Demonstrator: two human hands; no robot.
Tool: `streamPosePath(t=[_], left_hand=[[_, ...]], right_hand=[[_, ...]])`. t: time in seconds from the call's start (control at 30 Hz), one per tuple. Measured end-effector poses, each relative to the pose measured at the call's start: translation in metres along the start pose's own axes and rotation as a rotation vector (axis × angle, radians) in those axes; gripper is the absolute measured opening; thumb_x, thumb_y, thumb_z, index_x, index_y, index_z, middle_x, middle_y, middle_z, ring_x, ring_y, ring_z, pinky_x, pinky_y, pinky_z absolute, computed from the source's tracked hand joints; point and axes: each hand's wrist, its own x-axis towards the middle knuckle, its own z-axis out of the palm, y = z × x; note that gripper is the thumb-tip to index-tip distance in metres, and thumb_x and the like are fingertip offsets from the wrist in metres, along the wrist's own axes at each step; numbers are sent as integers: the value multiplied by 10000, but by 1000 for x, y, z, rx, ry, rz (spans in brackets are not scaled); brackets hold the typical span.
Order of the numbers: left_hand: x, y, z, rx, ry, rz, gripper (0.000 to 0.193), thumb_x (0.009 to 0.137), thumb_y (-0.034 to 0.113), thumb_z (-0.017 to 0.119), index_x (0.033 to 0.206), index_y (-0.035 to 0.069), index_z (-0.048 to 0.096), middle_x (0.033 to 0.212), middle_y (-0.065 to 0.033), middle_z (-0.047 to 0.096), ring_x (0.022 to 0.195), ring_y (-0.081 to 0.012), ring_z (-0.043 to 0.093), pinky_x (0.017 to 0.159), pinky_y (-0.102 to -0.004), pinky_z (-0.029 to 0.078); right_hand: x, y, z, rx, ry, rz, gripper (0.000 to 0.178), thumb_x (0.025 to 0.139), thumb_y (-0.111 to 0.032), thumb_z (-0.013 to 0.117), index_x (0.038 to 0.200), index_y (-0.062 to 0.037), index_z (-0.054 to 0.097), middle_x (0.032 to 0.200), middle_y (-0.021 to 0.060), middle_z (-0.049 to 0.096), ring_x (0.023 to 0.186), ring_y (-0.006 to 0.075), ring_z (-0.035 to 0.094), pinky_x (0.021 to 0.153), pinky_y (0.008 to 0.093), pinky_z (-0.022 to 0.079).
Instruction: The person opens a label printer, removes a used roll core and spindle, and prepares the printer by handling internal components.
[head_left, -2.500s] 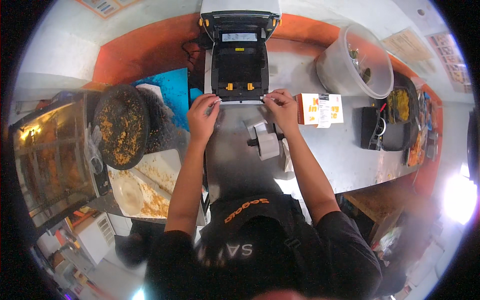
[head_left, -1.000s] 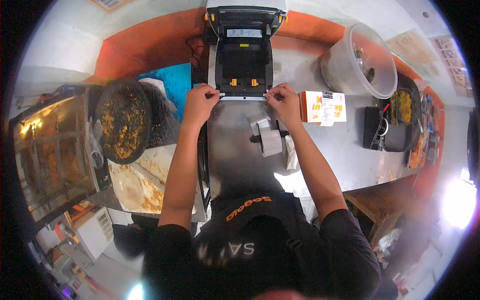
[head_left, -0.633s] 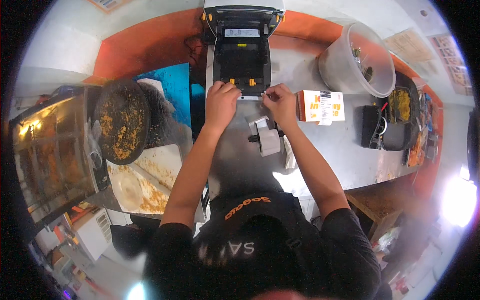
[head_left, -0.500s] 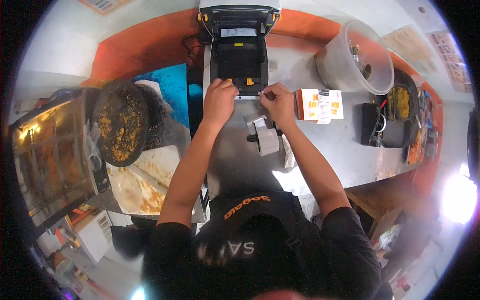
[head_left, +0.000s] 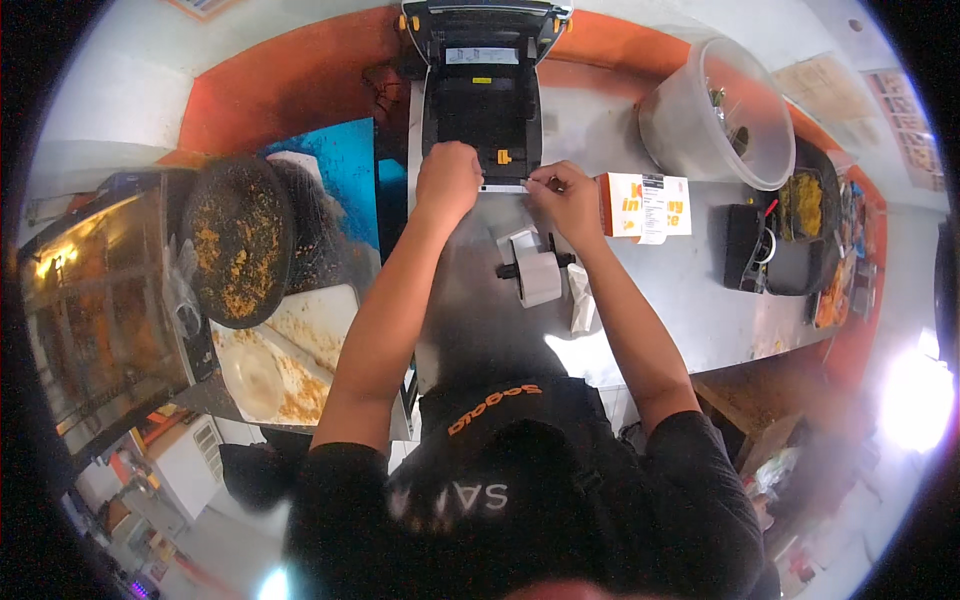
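Note:
A label printer (head_left: 478,113) stands with its lid raised at the far middle of the metal counter, showing its black inside and an orange tab. My left hand (head_left: 449,182) is closed at the printer's front left corner, its fingertips hidden. At the front right corner, my right hand (head_left: 567,203) pinches by the pale strip along the printer's front edge. Between my forearms lies a roll of white labels (head_left: 540,279) on a black spindle. Beside it, nearer my right forearm, is a crumpled piece of white paper (head_left: 581,300).
Right of my right hand is an orange-and-white box (head_left: 652,207) with a label. Behind it leans a clear plastic tub (head_left: 672,125); a black tape dispenser (head_left: 742,247) sits further right. A crumb-covered dark round pan (head_left: 240,243) and a stained white tray (head_left: 335,325) are at left.
My left hand has shifted forward over the printer's left corner and now covers the left orange tab. My right hand stays at the right corner. The whole view has shifted slightly.

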Motion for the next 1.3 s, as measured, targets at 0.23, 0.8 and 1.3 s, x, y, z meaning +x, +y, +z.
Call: streamPosePath(t=[0.23,0.8,1.3], left_hand=[[-18,1,-24,78,135,123,188,748,136,813,877,23,736,1075,-160,705,982,-339,662,806,-426,534],[-44,-59,-14,-507,300,-88,110,828,98,778,911,29,755,996,-80,658,854,-193,673,752,-310,542],[-27,-61,-13,-737,75,-390,230,832,129,767,1021,65,654,934,-20,647,807,-132,590,687,-291,464]], right_hand=[[0,14,0,181,3,201,148,858,-41,761,987,17,717,894,53,671,794,104,632,690,252,554],[5,12,9,344,-7,404,99,874,-63,706,960,-15,694,785,19,638,656,91,612,573,258,527],[7,16,20,393,111,318,242,869,-80,729,984,-60,518,866,32,560,686,109,575,498,272,518]])
